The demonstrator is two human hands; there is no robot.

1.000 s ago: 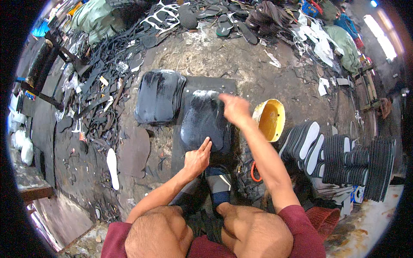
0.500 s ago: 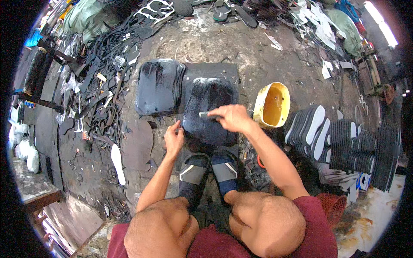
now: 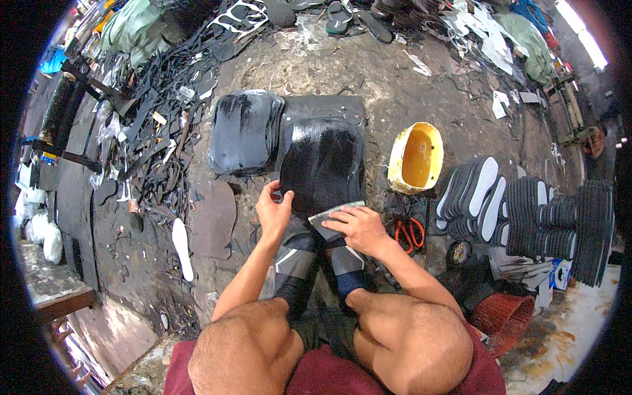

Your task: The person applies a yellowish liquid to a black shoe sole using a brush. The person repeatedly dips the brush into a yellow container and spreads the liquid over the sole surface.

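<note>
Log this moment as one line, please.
left hand: at left edge of black sheets; right hand: holding grey spreader; yellow tub: right of black sheets

Maroon shirt (image 3: 320,372), grey-banded dark footwear (image 3: 297,262)

So it's one head-worn fisheye, left of a pair, looking steeply down over the person's knees (image 3: 230,352) to the floor (image 3: 388,82). Left hand (image 3: 273,210) and right hand (image 3: 361,230) are pretty near, just below mid-frame, and the wide lens bends straight edges toward the rim.
</note>
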